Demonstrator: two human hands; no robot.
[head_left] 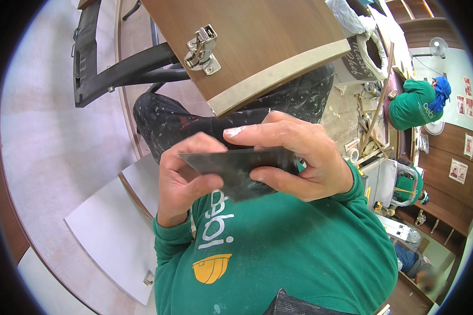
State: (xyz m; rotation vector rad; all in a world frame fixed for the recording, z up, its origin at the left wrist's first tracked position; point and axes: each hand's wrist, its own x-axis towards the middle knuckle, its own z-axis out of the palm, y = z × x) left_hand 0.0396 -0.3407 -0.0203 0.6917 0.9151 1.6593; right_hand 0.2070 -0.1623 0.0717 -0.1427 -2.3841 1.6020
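Both hands are raised in front of my green sweatshirt, around a thin, dark grey flat sheet (236,170) with a pointed left corner. It looks stiff or folded; its exact kind cannot be made out. My left hand (186,178) pinches its left side, with the thumb on the near face and the other fingers behind. My right hand (305,157) grips the right end between thumb and fingers, its index finger stretched along the upper edge. White residue marks that fingertip. Just beyond lies a brown wood-grain panel (263,37) with a pale edge and a metal hinge (202,50).
My paint-spattered dark trousers (184,121) show below the panel. A black metal frame (126,71) stands at left, and a white panel (110,236) lies on the floor. Right are a bag (357,58), wood scraps (373,126) and a co-worker in green (415,105); other people are farther off.
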